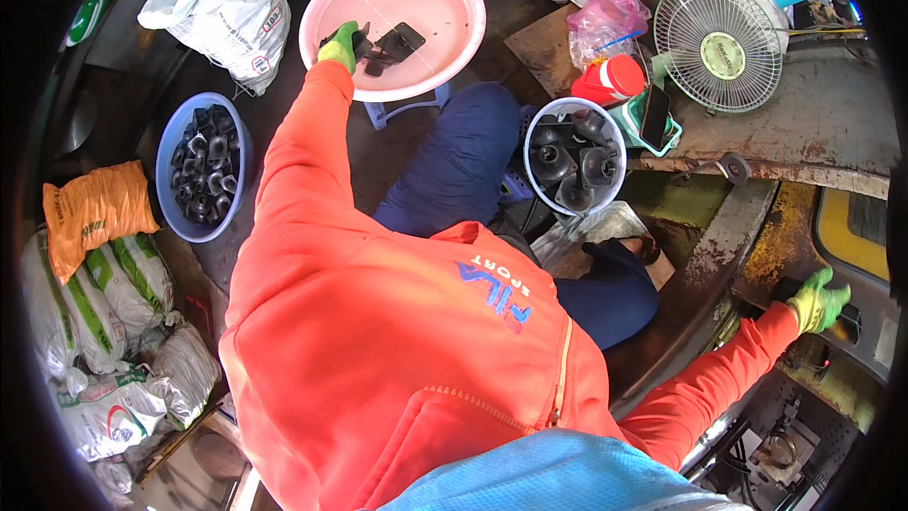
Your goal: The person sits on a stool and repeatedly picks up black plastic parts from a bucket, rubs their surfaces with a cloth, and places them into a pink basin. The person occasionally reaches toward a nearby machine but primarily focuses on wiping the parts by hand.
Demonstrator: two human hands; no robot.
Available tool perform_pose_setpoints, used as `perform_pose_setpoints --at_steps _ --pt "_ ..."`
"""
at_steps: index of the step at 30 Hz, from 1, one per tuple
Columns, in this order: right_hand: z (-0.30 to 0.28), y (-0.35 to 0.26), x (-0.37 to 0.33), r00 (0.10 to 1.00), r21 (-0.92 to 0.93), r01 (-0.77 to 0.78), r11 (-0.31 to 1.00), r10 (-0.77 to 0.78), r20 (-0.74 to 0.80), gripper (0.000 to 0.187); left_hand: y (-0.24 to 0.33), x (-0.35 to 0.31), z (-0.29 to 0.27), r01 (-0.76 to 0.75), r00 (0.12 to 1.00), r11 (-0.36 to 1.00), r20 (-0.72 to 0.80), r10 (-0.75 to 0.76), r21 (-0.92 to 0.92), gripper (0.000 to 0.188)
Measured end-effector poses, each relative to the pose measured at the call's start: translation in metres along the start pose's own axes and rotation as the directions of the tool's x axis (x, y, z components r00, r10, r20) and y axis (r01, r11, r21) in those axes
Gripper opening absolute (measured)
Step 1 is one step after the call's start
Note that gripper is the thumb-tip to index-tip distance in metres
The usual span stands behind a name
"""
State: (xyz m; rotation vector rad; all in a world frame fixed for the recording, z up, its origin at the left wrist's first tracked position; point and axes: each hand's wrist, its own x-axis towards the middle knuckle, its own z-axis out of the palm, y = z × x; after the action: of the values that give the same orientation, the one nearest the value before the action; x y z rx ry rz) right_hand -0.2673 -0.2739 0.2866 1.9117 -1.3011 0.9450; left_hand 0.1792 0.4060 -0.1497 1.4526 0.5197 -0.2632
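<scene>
My left hand [340, 45], in a green glove, is over the left side of a pink basin [470, 0]. Its fingers are closed around a dark part, mostly hidden by the glove. Beside it in the basin lie black molded parts [401, 41], one with a flat square plate. Far to the right, my right hand [819, 303], also gloved, is at a machine's grey door panel [875, 308] with a yellow-framed window. It appears closed on a black handle [848, 325], which shows past the glove; the grip is partly hidden.
Black funnel-shaped parts fill a blue tub [248, 147] at left and a white bucket [619, 156] at centre right. A fan [719, 55], a red jug [610, 80] and a phone [654, 117] stand near the metal bench [804, 123]. Sacks [222, 19] line the left.
</scene>
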Motion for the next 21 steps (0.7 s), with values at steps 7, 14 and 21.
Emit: perform_pose_setpoints --at_steps 7,14,21 --pt "0.022 -0.015 -0.014 1.000 0.641 0.014 0.768 -0.004 -0.018 0.058 -0.002 -0.011 0.006 0.098 0.956 0.970 0.293 -0.029 -0.224 0.044" --pt "0.010 0.022 -0.025 0.915 0.780 -0.222 0.585 0.401 -0.040 0.065 0.075 -0.111 0.046 -0.096 0.974 0.877 0.137 0.181 -0.471 0.045" --pt "0.064 0.024 -0.012 0.856 0.856 -0.418 -0.304 0.182 0.483 0.029 0.060 -0.206 0.151 0.729 0.374 0.574 0.919 0.121 -0.373 0.065"
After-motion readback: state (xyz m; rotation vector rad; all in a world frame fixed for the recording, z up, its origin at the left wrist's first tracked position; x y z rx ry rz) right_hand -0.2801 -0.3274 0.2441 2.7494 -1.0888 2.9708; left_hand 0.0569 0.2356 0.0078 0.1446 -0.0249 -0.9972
